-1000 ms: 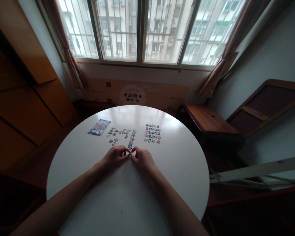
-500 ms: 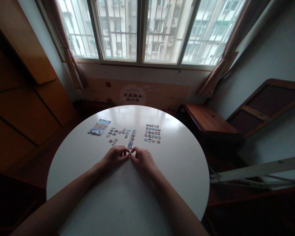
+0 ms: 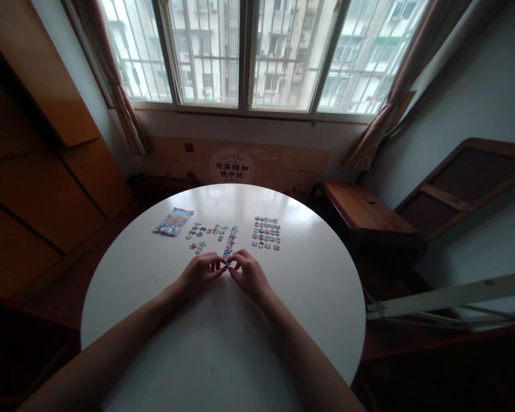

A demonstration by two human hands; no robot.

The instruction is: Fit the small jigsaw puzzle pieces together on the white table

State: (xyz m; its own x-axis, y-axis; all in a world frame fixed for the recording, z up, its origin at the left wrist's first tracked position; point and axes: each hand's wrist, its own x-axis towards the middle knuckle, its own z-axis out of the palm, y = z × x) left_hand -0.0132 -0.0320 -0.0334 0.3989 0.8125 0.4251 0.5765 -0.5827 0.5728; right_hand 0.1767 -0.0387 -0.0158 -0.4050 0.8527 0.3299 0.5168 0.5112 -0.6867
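Note:
At the near end of a narrow joined strip of jigsaw pieces (image 3: 230, 240), my two hands meet over a small jigsaw piece (image 3: 226, 265). My left hand (image 3: 202, 269) pinches it from the left, thumb and fingertips together. From the right, my right hand (image 3: 248, 273) has its thumb and forefinger closed at the same piece. The fingers partly cover it, and whether it is locked to the strip I cannot tell. Left of the strip lie several loose jigsaw pieces (image 3: 198, 230). To the right, more pieces (image 3: 266, 233) are laid out in rows.
All of this lies on a round white table (image 3: 309, 286). A colourful picture sheet (image 3: 174, 221) rests at its far left. Beyond the table's right edge stands a low wooden bench (image 3: 363, 203); wooden cabinets (image 3: 38, 200) are on the left, and a barred window (image 3: 242, 57) is behind.
My right hand has shifted slightly upward, its fingers now higher over the strip's near end. My left hand stays nearly in place, still at the piece.

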